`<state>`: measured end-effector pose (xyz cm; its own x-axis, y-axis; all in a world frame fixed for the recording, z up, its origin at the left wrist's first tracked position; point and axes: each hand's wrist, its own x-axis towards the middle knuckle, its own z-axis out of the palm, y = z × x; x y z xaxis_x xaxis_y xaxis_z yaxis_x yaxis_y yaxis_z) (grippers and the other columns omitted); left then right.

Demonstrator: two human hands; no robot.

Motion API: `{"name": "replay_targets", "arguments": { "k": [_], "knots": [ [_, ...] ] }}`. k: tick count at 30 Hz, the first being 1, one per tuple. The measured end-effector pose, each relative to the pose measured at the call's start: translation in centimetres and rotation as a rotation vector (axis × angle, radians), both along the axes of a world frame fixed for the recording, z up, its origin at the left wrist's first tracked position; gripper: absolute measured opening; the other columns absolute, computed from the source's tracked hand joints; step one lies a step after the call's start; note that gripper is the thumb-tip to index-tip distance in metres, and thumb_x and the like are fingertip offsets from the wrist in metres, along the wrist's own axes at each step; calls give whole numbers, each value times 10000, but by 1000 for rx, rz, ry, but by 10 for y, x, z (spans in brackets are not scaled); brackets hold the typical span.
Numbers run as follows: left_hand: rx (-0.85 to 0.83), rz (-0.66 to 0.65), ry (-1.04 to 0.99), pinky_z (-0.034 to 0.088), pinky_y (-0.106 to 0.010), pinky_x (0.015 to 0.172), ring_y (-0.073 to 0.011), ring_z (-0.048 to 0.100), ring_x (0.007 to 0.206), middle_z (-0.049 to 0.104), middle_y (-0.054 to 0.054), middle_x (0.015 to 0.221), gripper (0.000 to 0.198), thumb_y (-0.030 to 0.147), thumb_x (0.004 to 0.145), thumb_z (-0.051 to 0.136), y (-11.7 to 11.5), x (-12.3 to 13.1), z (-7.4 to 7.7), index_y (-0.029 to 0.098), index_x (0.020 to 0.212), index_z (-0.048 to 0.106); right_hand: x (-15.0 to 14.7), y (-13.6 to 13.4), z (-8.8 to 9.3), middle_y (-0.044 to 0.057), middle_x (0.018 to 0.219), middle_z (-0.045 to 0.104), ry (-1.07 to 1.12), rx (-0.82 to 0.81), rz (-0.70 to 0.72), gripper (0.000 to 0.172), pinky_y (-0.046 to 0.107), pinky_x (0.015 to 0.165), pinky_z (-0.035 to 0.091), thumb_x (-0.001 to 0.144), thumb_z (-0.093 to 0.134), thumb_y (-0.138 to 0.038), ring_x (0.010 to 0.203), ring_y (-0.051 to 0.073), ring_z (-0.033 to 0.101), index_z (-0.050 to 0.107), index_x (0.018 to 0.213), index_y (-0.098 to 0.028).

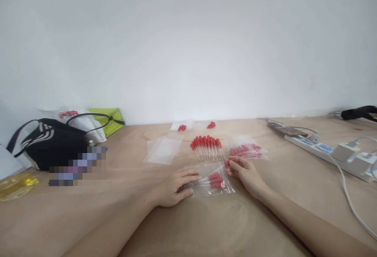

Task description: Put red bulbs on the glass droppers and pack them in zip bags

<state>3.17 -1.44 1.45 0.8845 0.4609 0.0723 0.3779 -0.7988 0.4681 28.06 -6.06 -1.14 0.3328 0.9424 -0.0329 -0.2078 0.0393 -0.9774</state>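
Note:
A clear plastic bag (203,190) with several droppers with red rubber bulbs (216,181) inside lies flat on the table. My left hand (176,187) rests on its left end, thumb and fingers apart. At the bag's upper right, my right hand (245,175) pinches the red bulb of a dropper (227,163), its thin tube pointing left over the bag. Just beyond, more droppers (207,147) lie fanned out, red bulbs away from me. A bag of red-bulbed pieces (246,150) lies beyond my right hand.
Flat clear bags (163,150) lie left of the fan. Small red pieces (182,128) and another red pile (211,124) sit near the wall. A black bag (55,143) and green bag (110,119) stand left. Right are a power strip (321,149), phone (290,130) and white cable (344,186).

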Motion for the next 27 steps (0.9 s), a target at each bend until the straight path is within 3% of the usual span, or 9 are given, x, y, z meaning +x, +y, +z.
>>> {"name": "replay_targets", "arguments": {
  "k": [3,5,10,16,22,25,27],
  "knots": [
    [-11,59,-13,272,-398,1006,-224,324,1213,327,-28,1359,524,323,838,444,-3,-1,1,272,1321,248,1,-1,-2,-46,635,551,-131,-1,94,254,163,315,349,616,625,-330,377,50,477,499,774,-177],
    [-24,71,-7,278,-398,1003,-229,326,1211,312,-38,1366,548,320,836,445,-4,-1,2,261,1331,217,2,-2,-2,-52,670,569,-199,23,174,280,152,275,280,616,625,-360,311,24,410,484,779,-181],
    [-7,55,5,266,-392,1012,-221,313,1220,309,-43,1366,546,302,838,441,-3,-1,2,253,1330,209,-2,-3,-1,-47,563,577,-266,-16,276,288,155,309,310,574,672,-364,336,44,425,501,704,-172],
    [10,45,0,281,-375,1006,-214,335,1205,332,-38,1351,529,290,839,441,-3,0,2,253,1321,227,-16,1,-2,-1,588,606,-93,-12,371,300,249,442,429,604,629,-456,451,125,543,536,616,-171],
    [29,13,23,259,-382,1016,-207,303,1227,325,-29,1355,490,277,850,426,-1,1,1,275,1313,267,5,11,-4,-46,386,431,-504,38,424,406,184,358,288,664,568,-431,345,59,379,449,390,-156],
    [35,3,50,254,-394,1015,-216,292,1234,313,-18,1361,412,283,859,416,1,0,0,305,1267,364,22,14,2,-49,430,456,-609,-36,412,264,178,358,280,680,551,-355,354,54,376,536,517,-148],
    [40,-3,51,256,-399,1012,-221,294,1234,318,-14,1359,374,278,860,416,2,1,0,316,1232,418,29,17,9,-33,516,524,-668,-86,325,161,182,386,325,699,521,-294,390,67,432,570,661,-145]
  ]
}}
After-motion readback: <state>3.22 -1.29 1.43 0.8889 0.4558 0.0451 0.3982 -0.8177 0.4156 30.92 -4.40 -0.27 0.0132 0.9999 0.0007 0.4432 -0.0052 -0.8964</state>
